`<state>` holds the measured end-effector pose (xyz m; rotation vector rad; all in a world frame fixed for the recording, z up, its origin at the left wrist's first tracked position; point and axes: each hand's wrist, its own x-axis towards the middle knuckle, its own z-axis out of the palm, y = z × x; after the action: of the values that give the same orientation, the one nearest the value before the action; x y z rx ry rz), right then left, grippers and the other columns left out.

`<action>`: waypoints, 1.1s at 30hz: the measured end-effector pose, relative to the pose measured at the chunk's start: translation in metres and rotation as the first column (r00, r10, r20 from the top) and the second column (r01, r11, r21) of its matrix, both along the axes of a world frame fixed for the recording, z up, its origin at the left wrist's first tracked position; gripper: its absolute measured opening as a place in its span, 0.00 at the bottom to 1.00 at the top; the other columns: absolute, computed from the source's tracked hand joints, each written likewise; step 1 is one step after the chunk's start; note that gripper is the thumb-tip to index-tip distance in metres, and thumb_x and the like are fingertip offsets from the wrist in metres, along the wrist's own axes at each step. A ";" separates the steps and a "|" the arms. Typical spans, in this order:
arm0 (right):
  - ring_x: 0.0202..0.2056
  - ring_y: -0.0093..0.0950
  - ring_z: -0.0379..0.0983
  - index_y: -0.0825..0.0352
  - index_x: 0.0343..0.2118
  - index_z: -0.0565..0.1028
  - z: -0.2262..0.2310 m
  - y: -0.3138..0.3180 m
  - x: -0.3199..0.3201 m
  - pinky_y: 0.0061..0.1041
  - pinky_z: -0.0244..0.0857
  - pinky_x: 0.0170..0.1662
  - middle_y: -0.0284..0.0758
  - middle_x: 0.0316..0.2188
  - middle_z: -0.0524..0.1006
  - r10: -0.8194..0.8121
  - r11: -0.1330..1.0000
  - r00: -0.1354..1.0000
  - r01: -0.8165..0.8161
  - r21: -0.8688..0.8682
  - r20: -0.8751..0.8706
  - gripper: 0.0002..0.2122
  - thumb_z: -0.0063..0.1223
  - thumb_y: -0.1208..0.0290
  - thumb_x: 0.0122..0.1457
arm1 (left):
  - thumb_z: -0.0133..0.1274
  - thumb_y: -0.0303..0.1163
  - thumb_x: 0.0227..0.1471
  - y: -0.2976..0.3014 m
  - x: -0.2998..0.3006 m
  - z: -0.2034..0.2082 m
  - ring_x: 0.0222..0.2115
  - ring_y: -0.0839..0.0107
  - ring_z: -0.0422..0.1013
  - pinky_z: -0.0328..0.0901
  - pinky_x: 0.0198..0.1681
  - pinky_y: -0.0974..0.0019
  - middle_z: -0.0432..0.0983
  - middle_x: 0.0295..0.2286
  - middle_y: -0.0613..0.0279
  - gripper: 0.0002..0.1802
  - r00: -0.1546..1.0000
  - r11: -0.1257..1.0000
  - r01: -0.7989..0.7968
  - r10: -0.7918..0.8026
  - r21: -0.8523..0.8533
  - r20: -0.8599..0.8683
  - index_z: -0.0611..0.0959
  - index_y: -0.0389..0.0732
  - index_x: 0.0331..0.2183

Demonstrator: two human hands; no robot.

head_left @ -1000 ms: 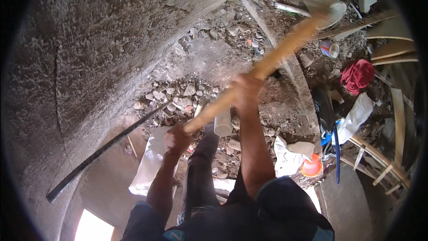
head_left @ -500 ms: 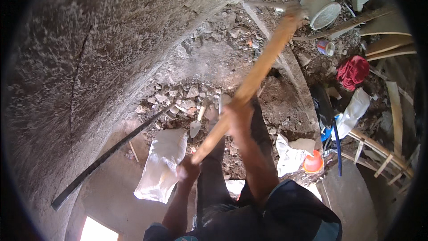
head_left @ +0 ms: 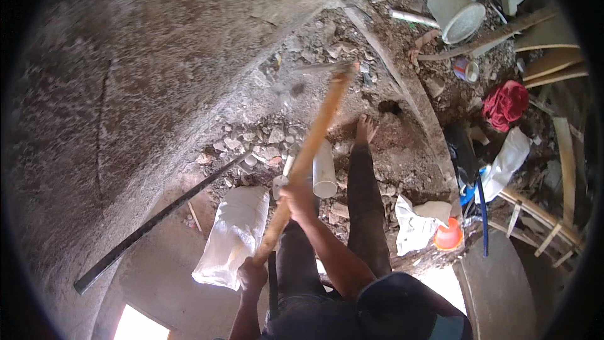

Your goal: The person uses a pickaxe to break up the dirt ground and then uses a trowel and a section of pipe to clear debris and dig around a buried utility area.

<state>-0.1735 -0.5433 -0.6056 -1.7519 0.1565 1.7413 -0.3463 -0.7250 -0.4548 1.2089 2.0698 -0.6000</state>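
On the left, I see a black bar slanting near the rough wall, its far end by the loose stones. Right of it lies a bulging white sack; what fills it is hidden from me. Beside the sack, the left hand is closed round the near end of a wooden handle, while the right hand has its fingers curled firmly round it farther up. The handle runs far to a blurred tool head over the dirt; I cannot tell whether it touches. A trowel and an open-ended white pipe lie close to the handle. Rightward, I have a bare foot, a dark hole and a long kerb bounding the dig. Past these come crumpled white sheeting and an orange tub near, a tipped white bucket far, and a tilted tin; I cannot make out their contents. A blue hose, red cloth and slatted wooden frame crowd the right.
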 end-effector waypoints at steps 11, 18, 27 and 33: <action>0.17 0.28 0.70 0.68 0.24 0.69 -0.138 0.092 0.027 0.29 0.67 0.20 0.34 0.18 0.71 0.183 0.969 0.869 -0.238 0.063 0.460 0.07 0.55 0.83 0.42 | 0.55 0.34 0.40 0.057 0.022 -0.151 0.23 0.45 0.74 0.69 0.27 0.50 0.76 0.22 0.45 0.08 0.997 0.997 0.011 -0.016 0.073 0.072 0.78 0.40 0.25; 0.19 0.28 0.72 0.70 0.29 0.69 -0.006 0.055 0.072 0.29 0.67 0.21 0.33 0.20 0.71 -0.151 0.983 0.988 0.154 0.097 -0.044 0.11 0.56 0.83 0.41 | 0.59 0.36 0.40 0.033 0.049 -0.054 0.22 0.46 0.74 0.68 0.25 0.50 0.75 0.19 0.48 0.10 0.974 0.974 0.159 -0.181 0.158 0.133 0.77 0.41 0.22; 0.23 0.29 0.74 0.74 0.33 0.71 -0.026 0.120 0.109 0.28 0.70 0.24 0.38 0.23 0.74 -0.147 0.984 0.982 0.134 0.115 0.115 0.11 0.56 0.75 0.48 | 0.56 0.31 0.39 0.157 0.049 -0.144 0.25 0.50 0.74 0.68 0.26 0.54 0.75 0.22 0.47 0.09 0.949 0.938 0.130 -0.212 0.321 0.234 0.78 0.39 0.27; 0.19 0.29 0.73 0.75 0.34 0.72 -0.037 0.031 -0.005 0.28 0.66 0.21 0.35 0.23 0.73 0.076 0.995 0.992 -0.081 -0.055 -0.098 0.13 0.55 0.81 0.42 | 0.57 0.30 0.36 0.046 0.004 -0.011 0.26 0.49 0.75 0.69 0.29 0.52 0.75 0.22 0.48 0.10 0.996 0.974 0.002 -0.022 -0.226 -0.086 0.78 0.36 0.25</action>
<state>-0.1783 -0.5125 -0.6423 -1.7382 0.1844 1.8967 -0.3422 -0.6789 -0.4658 1.0814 2.0033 -0.8824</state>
